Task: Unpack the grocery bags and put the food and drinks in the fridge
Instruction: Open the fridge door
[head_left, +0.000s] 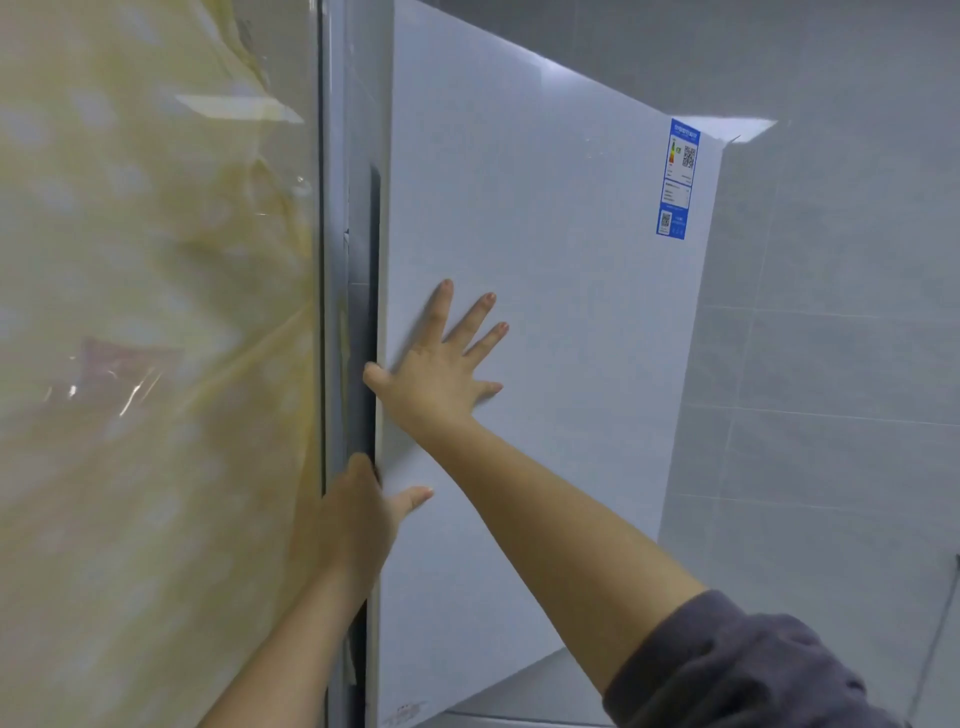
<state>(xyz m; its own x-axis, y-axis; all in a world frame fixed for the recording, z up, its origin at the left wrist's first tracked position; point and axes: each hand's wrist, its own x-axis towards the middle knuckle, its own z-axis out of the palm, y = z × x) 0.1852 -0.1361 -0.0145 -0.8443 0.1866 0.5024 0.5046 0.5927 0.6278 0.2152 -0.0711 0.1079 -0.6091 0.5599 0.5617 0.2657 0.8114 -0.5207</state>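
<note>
Right hand: the right hand (436, 379) lies flat on the front of the fridge door (545, 312), fingers straight and spread wide, palm against the white panel, thumb reaching to the door's free edge.
Left hand: the left hand (358, 525) sits below the right hand and slightly to its left, gripping that same free edge; its fingers wrap round the edge out of sight and its thumb (413, 498) lies across the front face.
Fridge door: white and plain, directly under both hands, stretching up and away to the right of them; its free edge runs upright past both hands.
Gap: a dark narrow gap (366, 312) runs along the door edge, just left of the right hand's thumb and above the left hand.
Label: a blue energy label (678, 179) is stuck near the door's far upper corner, well up and right of the right hand.
Glossy panel: a shiny yellowish surface (156, 312) with blurred reflections fills the space left of both hands, beyond the gap.
Sleeve: a dark grey sleeve (737, 670) is pushed up the right arm, well back from the hand.
Wall: grey tiles (831, 364) stand beyond the door, far right of the hands.
</note>
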